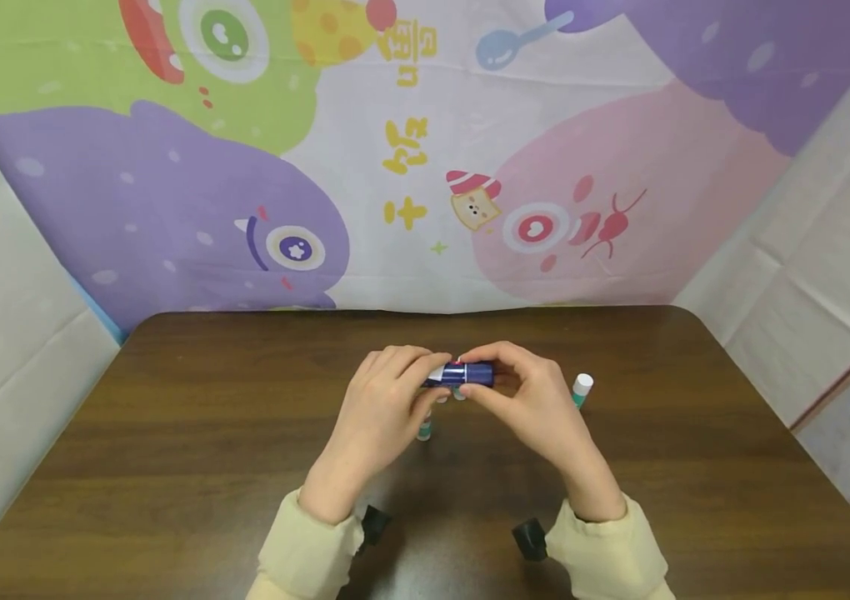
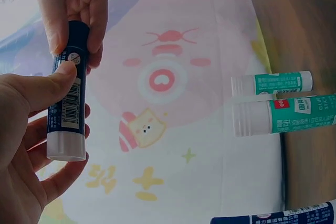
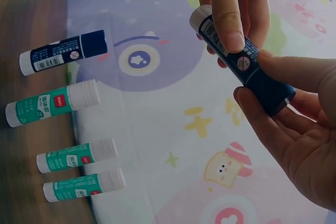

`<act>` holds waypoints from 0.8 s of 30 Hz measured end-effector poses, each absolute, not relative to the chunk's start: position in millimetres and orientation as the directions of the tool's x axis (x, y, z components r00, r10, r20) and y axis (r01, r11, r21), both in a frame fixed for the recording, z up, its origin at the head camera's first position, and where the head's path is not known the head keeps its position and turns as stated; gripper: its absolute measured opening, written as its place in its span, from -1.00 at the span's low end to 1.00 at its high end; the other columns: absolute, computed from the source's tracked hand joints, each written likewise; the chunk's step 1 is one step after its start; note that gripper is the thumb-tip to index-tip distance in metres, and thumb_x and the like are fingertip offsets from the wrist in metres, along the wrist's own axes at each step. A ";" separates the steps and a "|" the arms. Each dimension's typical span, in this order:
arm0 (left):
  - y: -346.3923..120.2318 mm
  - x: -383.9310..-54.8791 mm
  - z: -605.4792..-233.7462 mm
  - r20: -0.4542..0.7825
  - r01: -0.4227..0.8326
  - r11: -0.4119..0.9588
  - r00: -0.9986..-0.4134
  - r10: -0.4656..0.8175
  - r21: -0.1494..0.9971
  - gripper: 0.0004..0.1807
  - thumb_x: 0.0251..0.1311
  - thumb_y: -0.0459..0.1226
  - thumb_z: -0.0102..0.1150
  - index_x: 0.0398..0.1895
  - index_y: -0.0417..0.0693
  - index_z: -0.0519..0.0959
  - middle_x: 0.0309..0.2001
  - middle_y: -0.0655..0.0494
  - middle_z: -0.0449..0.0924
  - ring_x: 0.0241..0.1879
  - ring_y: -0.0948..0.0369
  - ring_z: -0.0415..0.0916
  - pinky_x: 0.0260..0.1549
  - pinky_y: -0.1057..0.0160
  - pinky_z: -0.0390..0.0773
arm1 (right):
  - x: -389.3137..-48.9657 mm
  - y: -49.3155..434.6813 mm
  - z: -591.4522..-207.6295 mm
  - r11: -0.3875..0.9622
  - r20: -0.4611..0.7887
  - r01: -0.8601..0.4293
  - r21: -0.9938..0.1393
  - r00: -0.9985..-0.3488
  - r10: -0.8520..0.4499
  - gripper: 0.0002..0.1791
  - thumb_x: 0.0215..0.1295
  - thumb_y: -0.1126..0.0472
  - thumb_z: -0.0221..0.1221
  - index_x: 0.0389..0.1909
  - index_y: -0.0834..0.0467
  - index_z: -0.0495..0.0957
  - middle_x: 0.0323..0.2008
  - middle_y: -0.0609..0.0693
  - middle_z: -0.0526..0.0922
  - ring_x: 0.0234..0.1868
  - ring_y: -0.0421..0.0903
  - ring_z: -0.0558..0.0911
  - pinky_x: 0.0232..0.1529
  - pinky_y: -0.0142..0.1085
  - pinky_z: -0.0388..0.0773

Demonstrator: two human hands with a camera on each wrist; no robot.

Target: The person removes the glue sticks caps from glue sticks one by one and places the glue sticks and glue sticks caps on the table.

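Both hands hold a dark blue glue stick (image 1: 479, 374) lengthwise between them, above the table. My left hand (image 1: 387, 400) grips its labelled body, the thumb lying along the printed side in the left wrist view. The white base (image 2: 65, 146) shows beyond those fingers. At the other end, my right hand (image 1: 533, 400) pinches the blue cap (image 3: 266, 88) between thumb and fingers. Cap and body are in line with each other. Parts of the label are hidden under the fingers.
On the brown table (image 1: 245, 467) stand several green-and-white glue sticks, one (image 1: 582, 386) beside the right hand and one (image 1: 425, 430) below the left. Another blue glue stick (image 3: 63, 52) stands among them in the right wrist view. A cartoon-printed cloth (image 1: 395, 267) hangs behind.
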State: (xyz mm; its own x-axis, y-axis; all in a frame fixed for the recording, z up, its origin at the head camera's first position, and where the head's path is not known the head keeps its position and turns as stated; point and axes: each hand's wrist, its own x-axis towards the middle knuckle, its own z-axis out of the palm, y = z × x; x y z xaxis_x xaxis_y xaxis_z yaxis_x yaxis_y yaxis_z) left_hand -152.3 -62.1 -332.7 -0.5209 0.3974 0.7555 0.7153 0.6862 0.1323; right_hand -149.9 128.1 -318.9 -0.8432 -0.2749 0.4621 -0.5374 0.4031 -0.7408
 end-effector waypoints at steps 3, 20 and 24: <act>-63.7 -151.5 -331.8 0.756 0.714 0.690 -0.516 0.403 0.119 -0.63 -0.05 -0.21 0.33 -0.11 -0.05 0.57 -0.23 0.12 0.55 -0.22 0.15 0.49 -0.21 0.22 0.41 | -149.3 128.3 -318.4 0.400 0.460 -0.537 -0.742 -0.843 -0.278 -0.67 -0.03 0.22 0.34 -0.17 0.06 0.57 -0.24 -0.11 0.63 -0.29 -0.29 0.62 -0.22 -0.43 0.55; -66.3 -148.3 -327.2 0.739 0.707 0.701 -0.520 0.427 0.093 -0.66 -0.02 -0.21 0.31 -0.13 -0.06 0.56 -0.23 0.14 0.55 -0.20 0.17 0.48 -0.19 0.23 0.40 | -150.1 129.0 -318.5 0.390 0.460 -0.542 -0.744 -0.839 -0.290 -0.68 -0.04 0.22 0.33 -0.18 0.08 0.58 -0.25 -0.08 0.63 -0.28 -0.25 0.63 -0.22 -0.42 0.55; -65.7 -148.4 -325.5 0.745 0.711 0.697 -0.515 0.424 0.095 -0.66 -0.03 -0.21 0.32 -0.13 -0.06 0.56 -0.24 0.14 0.56 -0.22 0.16 0.48 -0.22 0.23 0.40 | -150.3 130.3 -316.7 0.379 0.462 -0.547 -0.747 -0.836 -0.297 -0.67 -0.04 0.22 0.33 -0.18 0.10 0.58 -0.25 -0.05 0.64 -0.29 -0.24 0.64 -0.22 -0.41 0.55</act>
